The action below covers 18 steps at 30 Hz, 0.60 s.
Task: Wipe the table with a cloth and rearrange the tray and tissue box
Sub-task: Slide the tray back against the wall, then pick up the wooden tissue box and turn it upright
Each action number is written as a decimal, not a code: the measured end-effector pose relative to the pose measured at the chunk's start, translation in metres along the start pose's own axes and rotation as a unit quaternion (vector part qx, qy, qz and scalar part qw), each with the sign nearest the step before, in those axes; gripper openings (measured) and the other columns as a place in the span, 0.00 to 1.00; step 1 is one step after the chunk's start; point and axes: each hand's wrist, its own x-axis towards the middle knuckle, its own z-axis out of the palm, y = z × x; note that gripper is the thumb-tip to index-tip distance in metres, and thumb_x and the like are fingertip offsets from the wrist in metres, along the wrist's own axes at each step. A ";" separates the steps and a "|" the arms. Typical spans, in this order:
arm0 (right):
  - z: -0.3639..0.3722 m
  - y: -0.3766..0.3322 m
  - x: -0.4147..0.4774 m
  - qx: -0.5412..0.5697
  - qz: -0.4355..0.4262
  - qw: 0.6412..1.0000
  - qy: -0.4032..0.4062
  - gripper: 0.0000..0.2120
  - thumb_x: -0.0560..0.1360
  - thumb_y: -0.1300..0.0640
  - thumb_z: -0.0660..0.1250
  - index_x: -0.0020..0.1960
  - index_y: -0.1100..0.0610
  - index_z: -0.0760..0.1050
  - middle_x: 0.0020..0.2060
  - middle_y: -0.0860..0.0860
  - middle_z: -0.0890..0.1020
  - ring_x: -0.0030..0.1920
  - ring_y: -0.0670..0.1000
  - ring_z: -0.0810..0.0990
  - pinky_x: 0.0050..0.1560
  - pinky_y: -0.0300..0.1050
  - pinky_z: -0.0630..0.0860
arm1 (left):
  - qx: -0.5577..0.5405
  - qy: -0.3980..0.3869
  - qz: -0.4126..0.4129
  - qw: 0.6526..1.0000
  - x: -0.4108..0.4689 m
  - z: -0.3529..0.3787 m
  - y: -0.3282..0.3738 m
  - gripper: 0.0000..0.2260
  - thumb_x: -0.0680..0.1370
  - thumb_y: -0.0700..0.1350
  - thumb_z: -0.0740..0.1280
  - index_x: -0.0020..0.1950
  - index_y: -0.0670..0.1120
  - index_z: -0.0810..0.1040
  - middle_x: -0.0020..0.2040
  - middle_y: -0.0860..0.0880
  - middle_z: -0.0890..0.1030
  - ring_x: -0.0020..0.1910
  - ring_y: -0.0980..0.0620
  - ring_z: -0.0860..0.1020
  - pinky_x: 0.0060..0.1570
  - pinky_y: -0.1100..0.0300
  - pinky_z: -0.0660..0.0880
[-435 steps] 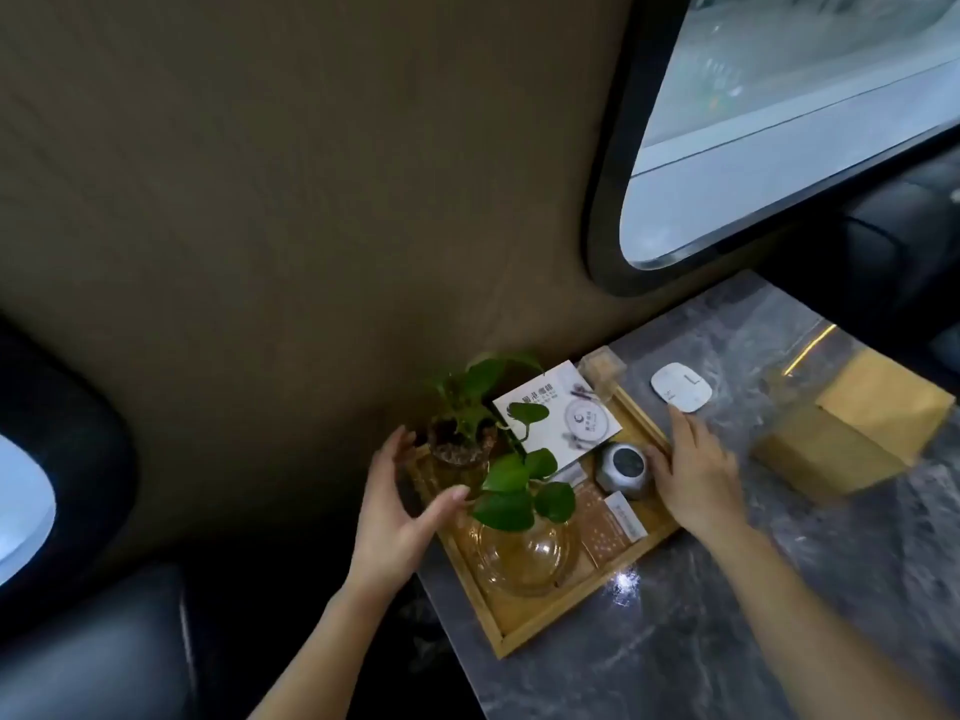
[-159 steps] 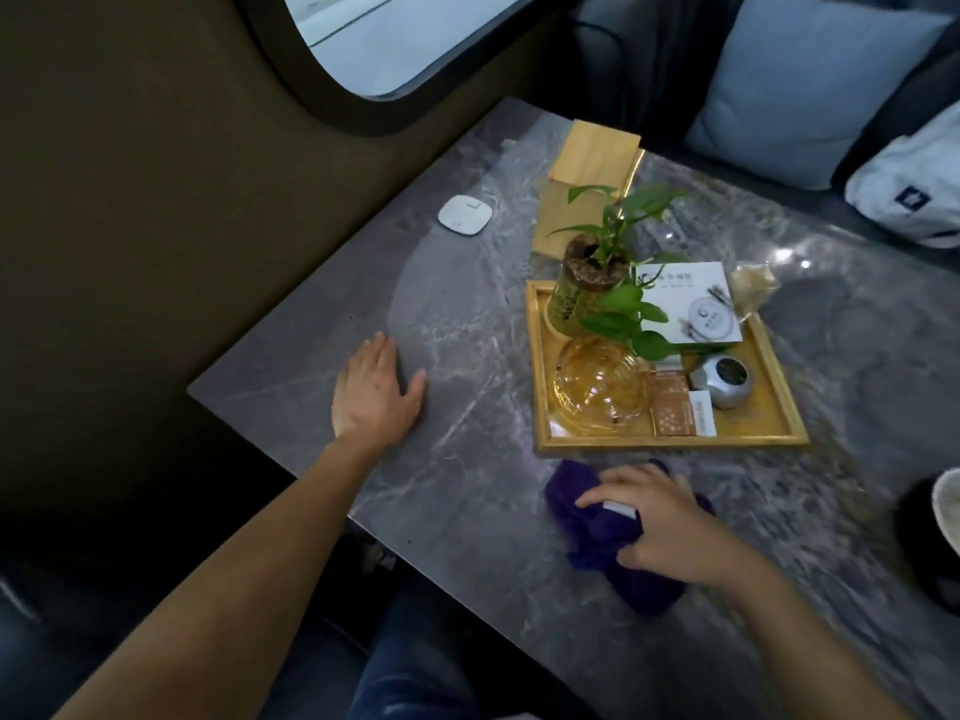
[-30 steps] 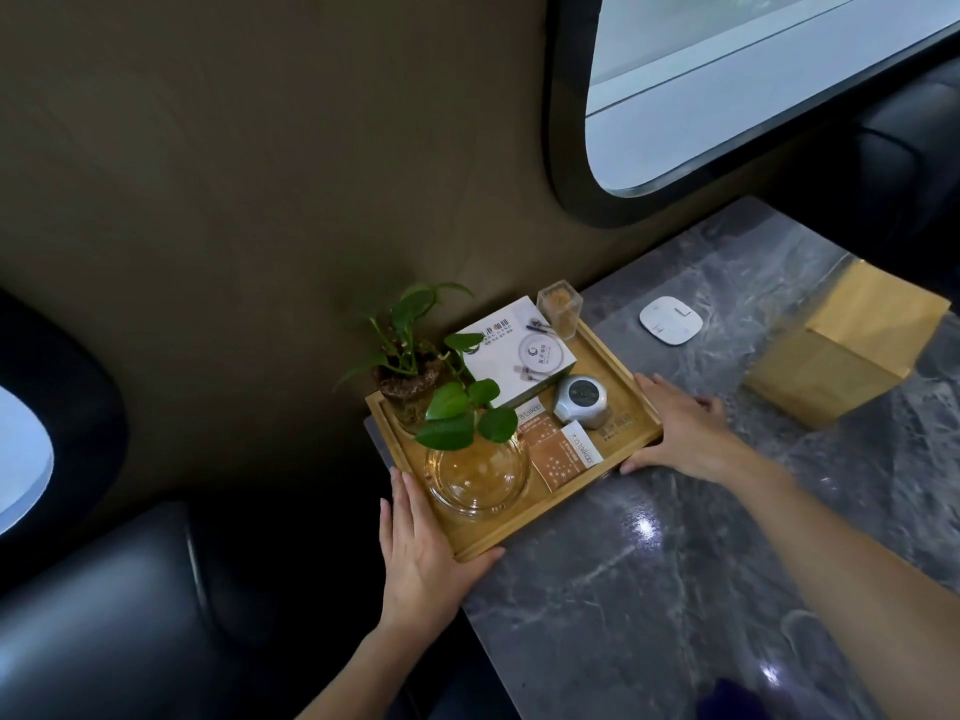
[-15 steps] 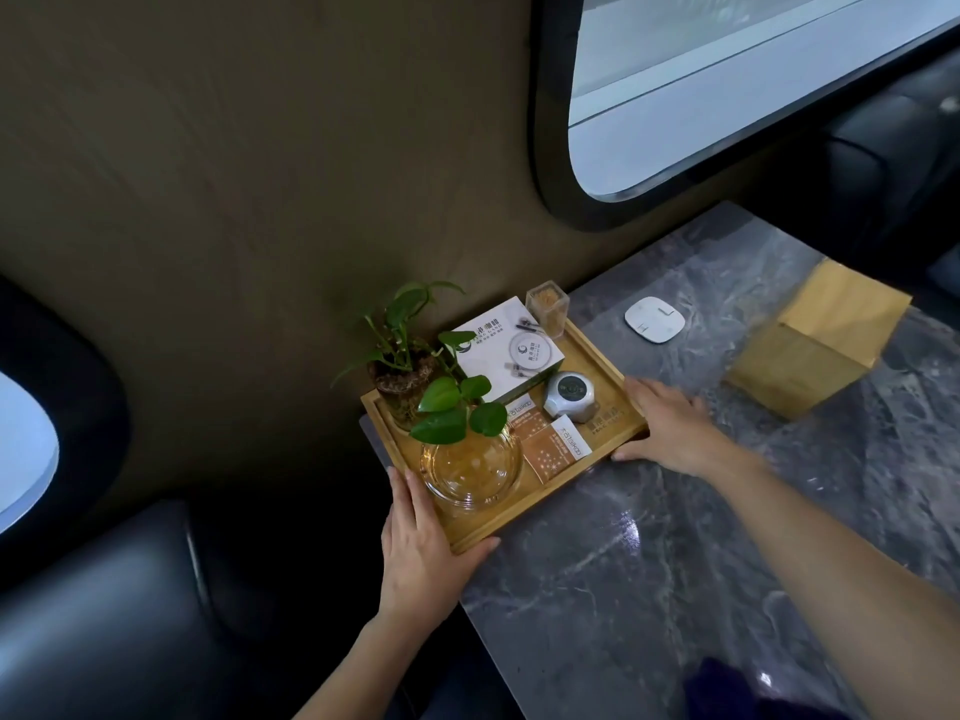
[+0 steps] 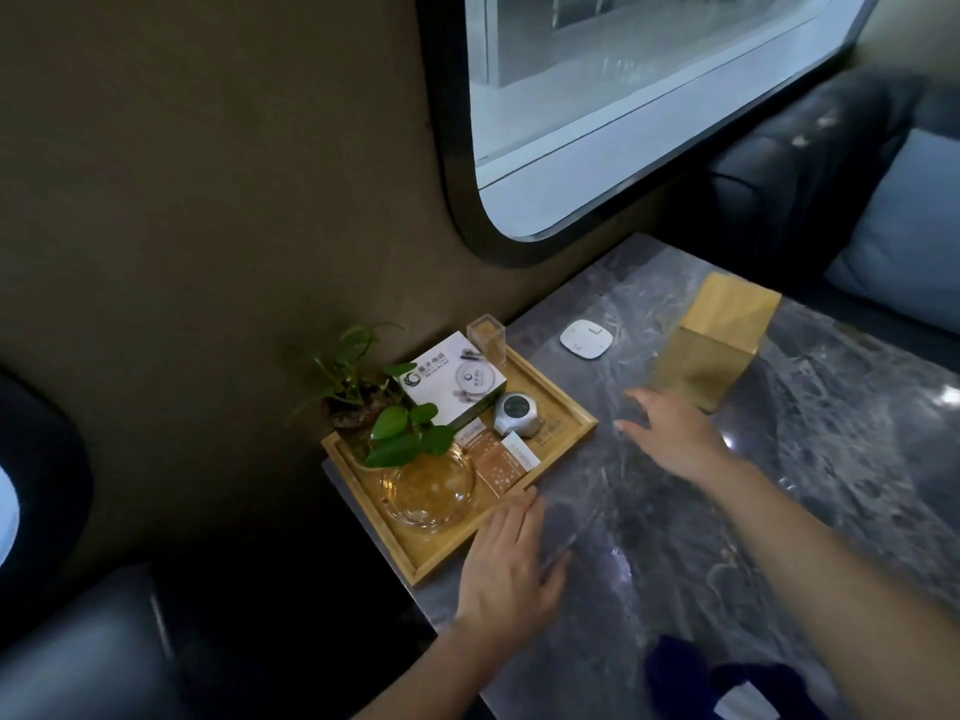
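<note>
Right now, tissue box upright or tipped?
Upright. The wooden tissue box stands on its base on the table, top face level, beyond the right hand.

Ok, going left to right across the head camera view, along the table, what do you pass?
Potted plant → glass bowl → white card box → small round silver gadget → white puck-shaped device → right hand → wooden tissue box. The first four sit in the wooden tray.
</note>
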 end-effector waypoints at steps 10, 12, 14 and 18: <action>-0.043 0.026 0.001 0.049 0.100 0.962 0.251 0.13 0.77 0.56 0.60 0.57 0.62 0.75 0.53 0.61 0.80 0.52 0.63 0.77 0.49 0.54 0.74 | 0.122 -0.106 0.068 0.985 0.045 0.039 0.000 0.33 0.76 0.66 0.39 0.75 0.49 0.54 0.76 0.51 0.55 0.74 0.55 0.48 0.75 0.56 0.42; -0.051 0.030 0.012 0.040 0.115 0.945 0.302 0.14 0.75 0.56 0.62 0.57 0.63 0.74 0.54 0.62 0.77 0.55 0.63 0.74 0.52 0.54 0.72 | 0.078 -0.121 0.085 0.986 0.042 0.040 -0.001 0.36 0.72 0.67 0.34 0.76 0.51 0.42 0.75 0.54 0.39 0.74 0.57 0.38 0.72 0.59 0.34; -0.058 0.032 0.025 0.021 0.144 0.933 0.328 0.18 0.74 0.53 0.64 0.59 0.63 0.72 0.58 0.62 0.74 0.59 0.63 0.70 0.58 0.56 0.67 | 0.081 -0.086 0.094 0.989 0.045 0.045 -0.003 0.35 0.74 0.68 0.38 0.76 0.50 0.49 0.76 0.53 0.47 0.75 0.57 0.47 0.74 0.60 0.37; -0.061 0.033 0.046 0.010 0.220 0.934 0.282 0.37 0.69 0.35 0.62 0.68 0.58 0.62 0.70 0.60 0.62 0.67 0.64 0.63 0.64 0.62 0.60 | 0.045 -0.226 0.045 0.972 0.046 0.046 -0.004 0.31 0.76 0.65 0.49 0.67 0.46 0.72 0.67 0.51 0.75 0.66 0.55 0.72 0.69 0.59 0.45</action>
